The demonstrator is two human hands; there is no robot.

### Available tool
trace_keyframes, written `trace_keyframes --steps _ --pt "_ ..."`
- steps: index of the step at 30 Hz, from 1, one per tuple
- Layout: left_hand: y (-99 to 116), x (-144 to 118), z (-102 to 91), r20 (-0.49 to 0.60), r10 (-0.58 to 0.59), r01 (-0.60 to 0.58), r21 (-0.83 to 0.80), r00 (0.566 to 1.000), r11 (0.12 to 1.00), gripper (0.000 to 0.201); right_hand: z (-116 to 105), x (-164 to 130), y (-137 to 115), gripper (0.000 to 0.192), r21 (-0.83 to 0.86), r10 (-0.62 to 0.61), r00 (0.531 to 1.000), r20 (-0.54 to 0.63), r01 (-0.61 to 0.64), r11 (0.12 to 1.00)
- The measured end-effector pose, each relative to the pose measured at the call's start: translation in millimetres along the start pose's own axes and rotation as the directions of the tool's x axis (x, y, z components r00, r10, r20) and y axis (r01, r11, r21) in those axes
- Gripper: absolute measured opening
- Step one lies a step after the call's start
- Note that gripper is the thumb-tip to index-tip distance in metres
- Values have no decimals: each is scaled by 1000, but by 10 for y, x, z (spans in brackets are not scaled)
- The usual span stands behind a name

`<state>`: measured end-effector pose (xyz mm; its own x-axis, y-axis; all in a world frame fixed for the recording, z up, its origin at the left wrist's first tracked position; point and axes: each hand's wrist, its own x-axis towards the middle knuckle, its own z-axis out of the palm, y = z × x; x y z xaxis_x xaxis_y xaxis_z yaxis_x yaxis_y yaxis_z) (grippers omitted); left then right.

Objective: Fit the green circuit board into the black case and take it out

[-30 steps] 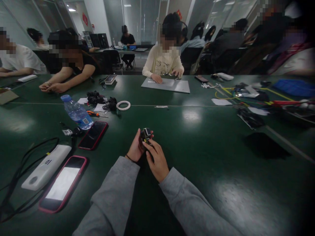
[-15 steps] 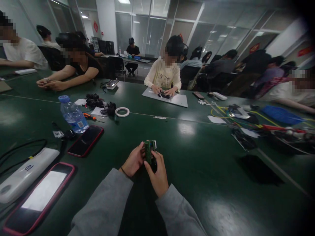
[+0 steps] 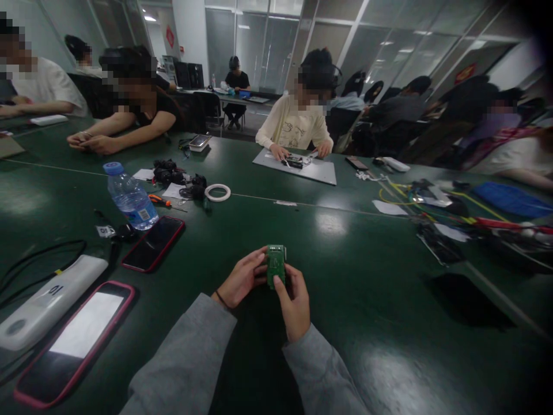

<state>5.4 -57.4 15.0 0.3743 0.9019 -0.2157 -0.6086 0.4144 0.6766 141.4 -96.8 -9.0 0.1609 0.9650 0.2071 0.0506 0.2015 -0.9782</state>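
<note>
A small green circuit board [image 3: 275, 265] is held upright between my two hands, its flat green face turned toward me. Pale connectors show along its top and right edges. My left hand [image 3: 242, 276] grips its left side, fingers partly behind it. On the lower right, my right hand [image 3: 296, 300] pinches the board, thumb across the front and fingers at the side and back. What lies behind the board is hidden.
Left of me are a white device [image 3: 54, 300], a pink-edged phone [image 3: 80, 346], a red-edged phone [image 3: 154, 245] and a water bottle [image 3: 132, 196]. Beyond lie an orange screwdriver [image 3: 159, 200] and a tape roll [image 3: 218, 192]. Wires and a blue bag [image 3: 514, 199] lie right. A person [image 3: 298, 124] works opposite.
The board has turned from nearly edge-on to showing its flat green face. Both hands have shifted slightly right in view, and the right hand's grip has moved round the board's right side.
</note>
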Motion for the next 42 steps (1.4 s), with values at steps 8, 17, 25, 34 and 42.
trace_keyframes --steps 8,17,25,34,42 --pt "-35 18 42 -14 71 -71 3 997 997 55 -261 221 -114 30 543 341 905 255 -426 723" --pt "-54 -1 59 -26 91 -90 61 995 994 63 -302 210 -121 35 521 458 702 545 -712 471" --pt "-42 -2 41 -39 155 -151 91 987 984 56 -182 207 -62 49 465 372 847 380 -522 715" --pt "-4 -20 64 20 192 -192 190 981 963 57 -223 215 -85 53 407 347 856 383 -494 768" --pt "-54 -16 63 130 214 -242 272 968 931 53 -179 174 -172 46 351 337 870 359 -461 815"
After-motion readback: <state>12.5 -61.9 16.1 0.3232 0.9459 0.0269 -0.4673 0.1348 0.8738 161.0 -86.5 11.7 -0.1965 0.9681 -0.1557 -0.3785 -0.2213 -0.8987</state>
